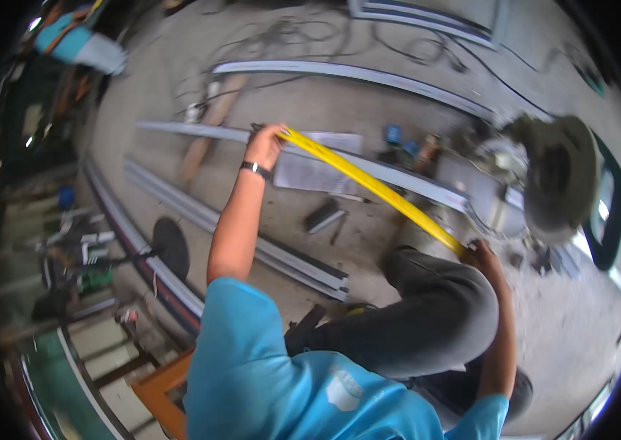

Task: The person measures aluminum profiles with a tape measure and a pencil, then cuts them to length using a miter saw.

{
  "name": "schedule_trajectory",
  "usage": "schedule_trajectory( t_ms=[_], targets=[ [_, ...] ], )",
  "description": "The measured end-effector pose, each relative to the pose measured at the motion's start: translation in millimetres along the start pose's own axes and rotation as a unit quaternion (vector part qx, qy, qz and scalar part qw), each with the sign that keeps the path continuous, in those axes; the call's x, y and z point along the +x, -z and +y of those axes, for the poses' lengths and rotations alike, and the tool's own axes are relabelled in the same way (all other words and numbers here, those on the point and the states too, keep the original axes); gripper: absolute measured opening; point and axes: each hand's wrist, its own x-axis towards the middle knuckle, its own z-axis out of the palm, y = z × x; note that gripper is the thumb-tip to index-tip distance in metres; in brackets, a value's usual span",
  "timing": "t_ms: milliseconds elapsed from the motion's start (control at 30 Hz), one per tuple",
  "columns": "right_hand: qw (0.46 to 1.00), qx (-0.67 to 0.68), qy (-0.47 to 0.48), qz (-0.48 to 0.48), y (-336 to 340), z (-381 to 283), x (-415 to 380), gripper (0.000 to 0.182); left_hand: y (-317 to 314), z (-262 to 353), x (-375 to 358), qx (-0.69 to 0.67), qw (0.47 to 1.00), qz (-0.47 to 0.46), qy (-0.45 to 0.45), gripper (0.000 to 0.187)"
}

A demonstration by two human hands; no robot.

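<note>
A yellow tape measure [373,183] is stretched taut and slanting between my two hands, above a long pale metal profile [398,176]. My left hand [266,143], with a dark-banded watch at the wrist, is closed on the far left end of the tape. A small dark thing shows at those fingers, too blurred to name. Beside my knee, my right hand [478,255] is closed around the tape's other end. Under the profile lies a printed paper sheet [310,172]. A short dark and silver block [324,217] rests on the floor below the tape.
A cut-off saw [560,180] stands at the right. More metal profiles [354,73] [237,227] lie on the floor, with loose cables [281,37] behind. A wooden strip [211,128] crosses under the profiles. Another person [79,44] is at the upper left.
</note>
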Motion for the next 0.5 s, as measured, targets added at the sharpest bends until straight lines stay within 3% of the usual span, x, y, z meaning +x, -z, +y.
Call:
schedule_trajectory(
  t_ms=[33,67,133,200,233,300,333,400,467,500],
  targets=[
    [0.998,0.029,0.038,0.040,8.2,-4.0,-10.5,0.030,33.8,27.7,4.0,-0.029,0.988,0.112,-0.100,0.013],
    [1.000,0.001,0.010,0.008,20.2,-12.6,-12.7,0.033,35.3,49.0,-12.1,-0.052,0.962,0.242,-0.113,0.024],
    [0.999,-0.011,0.022,0.028,20.3,-25.6,-3.3,0.048,41.2,15.9,-29.9,0.006,0.961,0.266,-0.074,0.038],
    [0.996,-0.011,0.074,0.043,6.0,-66.0,8.0,0.056,-11.3,-61.0,-80.2,0.174,0.971,0.163,-0.015,0.053],
    [0.997,-0.019,0.063,0.047,-1.4,-92.8,16.2,0.062,-39.2,-116.0,-99.5,0.116,0.988,0.085,0.051,0.051],
    [0.994,-0.064,0.079,0.028,-15.3,-119.0,39.1,0.066,-114.4,-173.7,-142.7,0.151,0.983,-0.033,0.098,0.049],
    [0.992,-0.091,0.082,0.024,-20.6,-133.8,44.4,0.067,-156.5,-182.3,-166.4,0.060,0.990,0.016,0.125,0.040],
    [0.989,-0.129,0.063,0.027,-21.7,-157.6,42.1,0.070,-176.9,-197.8,-167.3,0.005,0.992,0.049,0.120,0.033],
    [0.988,-0.143,0.058,0.032,-8.2,-165.1,37.0,0.071,-164.0,-194.6,-146.5,-0.019,0.990,0.031,0.135,0.030],
    [0.988,-0.137,0.065,0.031,2.3,-155.8,28.9,0.070,-144.7,-186.5,-128.1,0.062,0.988,0.065,0.126,0.027]
  ],
)
